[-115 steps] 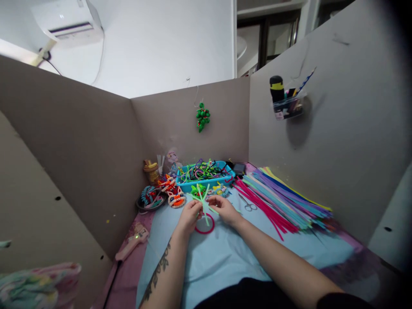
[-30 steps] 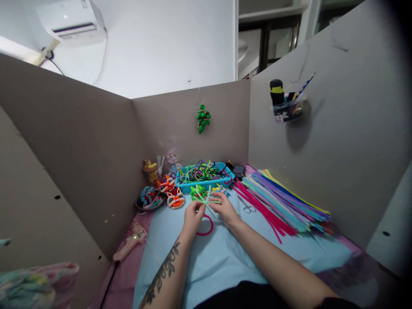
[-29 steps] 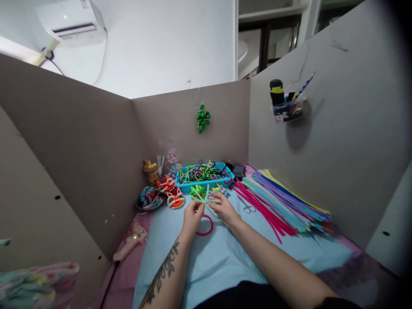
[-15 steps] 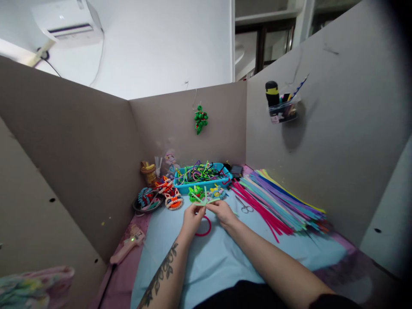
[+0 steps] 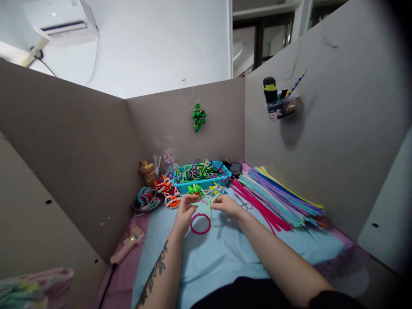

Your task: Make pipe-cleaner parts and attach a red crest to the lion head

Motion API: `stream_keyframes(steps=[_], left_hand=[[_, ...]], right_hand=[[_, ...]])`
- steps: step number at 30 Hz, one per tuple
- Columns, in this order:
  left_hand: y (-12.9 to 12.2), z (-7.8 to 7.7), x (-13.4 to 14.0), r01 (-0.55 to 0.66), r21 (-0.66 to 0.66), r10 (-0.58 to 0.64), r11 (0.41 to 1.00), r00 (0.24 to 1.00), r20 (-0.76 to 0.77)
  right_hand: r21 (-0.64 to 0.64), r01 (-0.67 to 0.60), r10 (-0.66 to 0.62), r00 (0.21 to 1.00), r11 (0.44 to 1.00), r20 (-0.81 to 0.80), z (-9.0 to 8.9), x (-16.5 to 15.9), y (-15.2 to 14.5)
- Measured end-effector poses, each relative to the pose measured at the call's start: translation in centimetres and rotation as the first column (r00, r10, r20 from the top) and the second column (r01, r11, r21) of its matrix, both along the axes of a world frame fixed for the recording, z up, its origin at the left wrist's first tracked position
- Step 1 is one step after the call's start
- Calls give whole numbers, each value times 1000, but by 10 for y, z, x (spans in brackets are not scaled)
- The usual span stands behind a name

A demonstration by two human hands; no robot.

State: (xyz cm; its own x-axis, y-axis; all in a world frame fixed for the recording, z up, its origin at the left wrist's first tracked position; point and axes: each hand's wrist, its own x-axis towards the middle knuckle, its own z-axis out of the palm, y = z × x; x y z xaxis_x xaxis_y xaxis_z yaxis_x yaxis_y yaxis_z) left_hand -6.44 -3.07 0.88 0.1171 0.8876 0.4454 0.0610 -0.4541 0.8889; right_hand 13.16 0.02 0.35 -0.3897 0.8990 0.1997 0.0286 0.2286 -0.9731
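Observation:
Pale green pipe cleaners (image 5: 206, 205), crossed into a star-like shape, stretch between my two hands. My left hand (image 5: 184, 213) pinches one arm of the shape from the left. On the other side my right hand (image 5: 228, 205) grips it, thumb and fingers pressed together. One strand points down toward me. Just below is a crimson pipe-cleaner ring (image 5: 200, 233); whether it rests on the cloth or hangs is unclear. Behind my fingers sit a green fuzzy figure (image 5: 195, 190) and a yellow-and-blue one (image 5: 216, 189), both partly covered.
A blue basket (image 5: 189, 187) of tangled pipe cleaners stands at the back. To the right lie scissors (image 5: 246, 205) and long coloured pipe cleaners (image 5: 280, 199). Orange fuzzy figures (image 5: 172, 199), a dark bowl (image 5: 148, 209) and a pink glue gun (image 5: 128, 246) are left. Grey panels surround the table.
My hands have moved slightly apart, and the green shape has turned, with one strand now hanging downward. More of the crimson ring shows. The view has shifted a little.

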Motion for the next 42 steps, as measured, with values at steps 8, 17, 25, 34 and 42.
stream_keyframes(steps=[8, 17, 25, 34, 42], left_hand=[[-5, 6, 1, 65, -64, -80, 996, 960, -267], [-6, 3, 10, -2, -6, -1, 1000, 903, -430], [-5, 4, 3, 46, 63, -13, 997, 894, -447], [-2, -1, 2, 44, 254, 80, 966, 885, -459], [-1, -2, 5, 14, 333, 168, 943, 844, -509]], right_hand=[[122, -85, 49, 961, 989, 272, 10, 6, -5], [165, -93, 26, 929, 982, 370, 8, -2, -5], [158, -109, 42, 926, 981, 375, 7, 0, -4], [89, -150, 113, 937, 985, 329, 7, 4, -3], [109, -155, 108, 930, 982, 351, 3, -3, -3]])
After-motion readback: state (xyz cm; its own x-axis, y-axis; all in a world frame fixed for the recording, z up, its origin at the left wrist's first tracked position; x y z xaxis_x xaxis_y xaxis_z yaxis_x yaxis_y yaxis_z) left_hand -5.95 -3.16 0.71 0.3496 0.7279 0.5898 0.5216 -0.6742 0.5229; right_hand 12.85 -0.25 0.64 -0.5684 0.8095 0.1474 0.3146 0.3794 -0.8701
